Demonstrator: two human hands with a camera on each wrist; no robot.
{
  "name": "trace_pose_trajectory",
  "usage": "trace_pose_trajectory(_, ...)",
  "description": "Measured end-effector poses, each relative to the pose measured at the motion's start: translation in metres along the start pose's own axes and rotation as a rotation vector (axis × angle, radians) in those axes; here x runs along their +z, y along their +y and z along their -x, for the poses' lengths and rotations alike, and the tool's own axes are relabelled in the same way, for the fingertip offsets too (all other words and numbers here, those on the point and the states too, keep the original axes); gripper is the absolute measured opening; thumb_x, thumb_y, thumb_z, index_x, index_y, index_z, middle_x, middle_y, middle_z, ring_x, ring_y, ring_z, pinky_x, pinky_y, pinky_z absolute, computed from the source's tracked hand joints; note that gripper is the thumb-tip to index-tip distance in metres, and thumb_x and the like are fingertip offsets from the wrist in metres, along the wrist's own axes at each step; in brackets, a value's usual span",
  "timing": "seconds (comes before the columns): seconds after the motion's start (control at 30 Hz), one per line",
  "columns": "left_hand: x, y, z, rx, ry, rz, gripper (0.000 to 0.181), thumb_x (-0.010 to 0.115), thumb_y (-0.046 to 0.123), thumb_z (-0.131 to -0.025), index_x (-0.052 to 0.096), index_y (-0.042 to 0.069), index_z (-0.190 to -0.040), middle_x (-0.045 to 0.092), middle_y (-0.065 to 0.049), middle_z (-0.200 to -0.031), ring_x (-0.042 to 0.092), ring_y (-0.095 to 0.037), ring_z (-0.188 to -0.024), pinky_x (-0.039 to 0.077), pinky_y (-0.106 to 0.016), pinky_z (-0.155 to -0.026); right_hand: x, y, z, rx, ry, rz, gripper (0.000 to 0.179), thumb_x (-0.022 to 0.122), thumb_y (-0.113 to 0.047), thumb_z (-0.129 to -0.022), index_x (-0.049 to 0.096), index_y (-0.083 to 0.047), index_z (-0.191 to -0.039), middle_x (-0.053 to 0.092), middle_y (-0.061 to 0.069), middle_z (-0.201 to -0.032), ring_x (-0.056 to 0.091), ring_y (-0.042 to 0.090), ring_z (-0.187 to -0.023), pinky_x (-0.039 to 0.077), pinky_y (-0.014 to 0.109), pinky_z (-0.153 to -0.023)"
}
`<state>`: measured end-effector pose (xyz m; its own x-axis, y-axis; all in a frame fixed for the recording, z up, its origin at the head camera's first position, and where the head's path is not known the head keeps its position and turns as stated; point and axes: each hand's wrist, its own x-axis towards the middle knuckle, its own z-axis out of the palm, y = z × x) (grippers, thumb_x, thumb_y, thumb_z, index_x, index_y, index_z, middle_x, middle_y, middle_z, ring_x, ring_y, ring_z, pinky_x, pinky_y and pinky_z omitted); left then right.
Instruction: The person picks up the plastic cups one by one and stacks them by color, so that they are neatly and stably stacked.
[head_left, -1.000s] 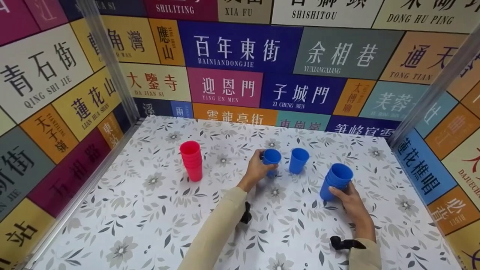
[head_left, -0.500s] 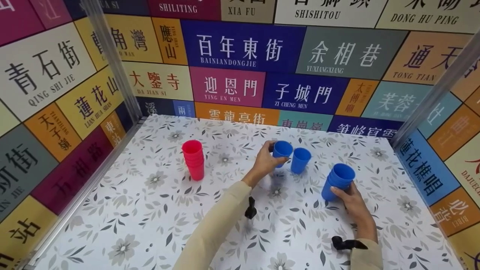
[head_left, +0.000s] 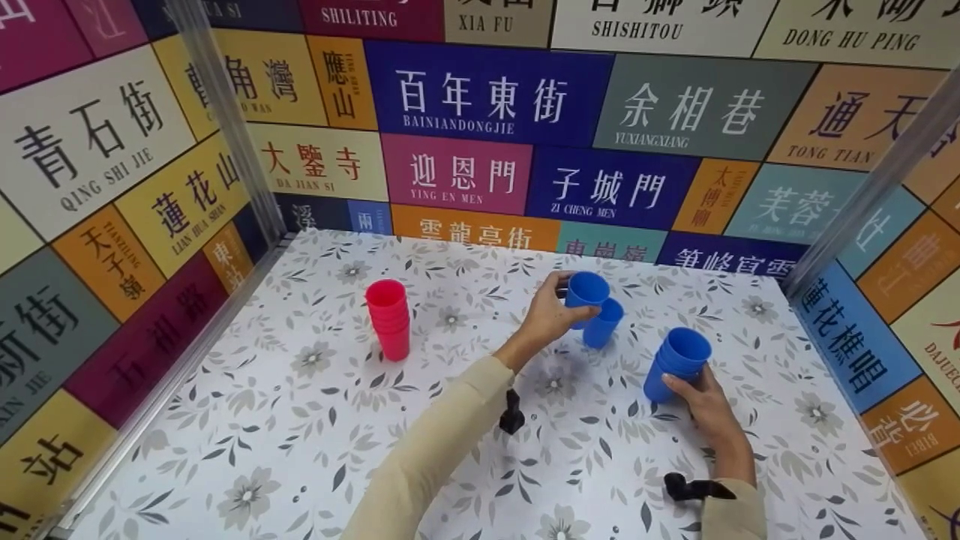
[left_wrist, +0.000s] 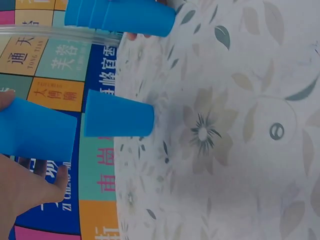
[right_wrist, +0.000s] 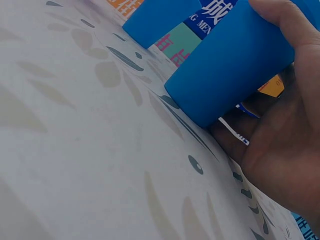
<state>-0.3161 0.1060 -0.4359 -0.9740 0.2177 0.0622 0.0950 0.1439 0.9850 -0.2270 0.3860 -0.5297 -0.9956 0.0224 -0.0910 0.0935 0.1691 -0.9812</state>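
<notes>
My left hand (head_left: pixel 546 319) holds a blue cup (head_left: pixel 587 291) by its side, raised off the table. Just below and to its right stands a single blue cup (head_left: pixel 604 330), partly covered by the held one in the head view. In the left wrist view a gap shows between the raised cup (left_wrist: pixel 37 131) and the standing cup (left_wrist: pixel 120 115). Over on the right, my right hand (head_left: pixel 709 397) grips a stack of several nested blue cups (head_left: pixel 663 379), thumb on the near side. The right wrist view shows that stack's lowest cup (right_wrist: pixel 230 67) with its base at the tabletop.
A stack of nested red cups (head_left: pixel 390 330) stands upright on the left part of the table. The white flower-patterned tabletop (head_left: pixel 337 435) meets walls of coloured, lettered panels (head_left: pixel 480 97) at the back and both sides.
My left hand has carried its blue cup up and to the right, from beside the standing cup to above it. The right hand and its stack stay in place.
</notes>
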Motion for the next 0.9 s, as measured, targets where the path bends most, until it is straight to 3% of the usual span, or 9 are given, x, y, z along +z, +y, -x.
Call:
trace_pose_trajectory(0.23, 0.009, 0.017, 0.005, 0.034, -0.044, 0.019, 0.070, 0.083, 0.022, -0.082, 0.048, 0.014, -0.142, 0.057, -0.008, -0.140, 0.056, -0.024, -0.129, 0.050, -0.041, -0.107, 0.001, -0.002, 0.000, -0.014, -0.001, 0.005, 0.088, 0.062, -0.018, -0.099, 0.000, -0.011, -0.161, 0.014, 0.024, -0.166, 0.012, 0.040, -0.155, 0.007, 0.055, -0.127)
trace_pose_trajectory(0.5, 0.021, 0.035, 0.009, 0.073, -0.067, -0.006, 0.072, 0.083, 0.027, -0.082, 0.048, 0.015, -0.143, 0.057, -0.007, -0.142, 0.057, -0.023, -0.128, 0.051, -0.041, -0.106, 0.000, -0.003, 0.002, -0.008, -0.006, 0.019, 0.092, 0.062, -0.020, -0.099, -0.006, -0.013, -0.161, 0.007, 0.023, -0.167, 0.006, 0.041, -0.155, 0.005, 0.056, -0.127)
trace_pose_trajectory(0.7, 0.033, 0.047, 0.013, 0.112, -0.108, -0.002, 0.069, 0.083, 0.028, -0.082, 0.050, 0.018, -0.142, 0.059, -0.006, -0.140, 0.059, -0.018, -0.124, 0.052, -0.033, -0.102, -0.001, -0.001, 0.001, -0.007, -0.004, -0.009, 0.090, 0.062, -0.019, -0.099, -0.002, -0.013, -0.162, 0.011, 0.023, -0.167, 0.009, 0.040, -0.156, 0.009, 0.055, -0.127)
trace_pose_trajectory(0.9, 0.045, 0.062, 0.017, 0.117, -0.133, -0.004, 0.070, 0.084, 0.028, -0.081, 0.051, 0.022, -0.142, 0.059, -0.002, -0.139, 0.058, -0.014, -0.122, 0.052, -0.030, -0.100, -0.001, -0.001, 0.001, 0.026, -0.002, 0.038, 0.093, 0.062, -0.026, -0.099, -0.005, -0.016, -0.162, 0.007, 0.023, -0.168, 0.006, 0.042, -0.156, 0.006, 0.060, -0.126)
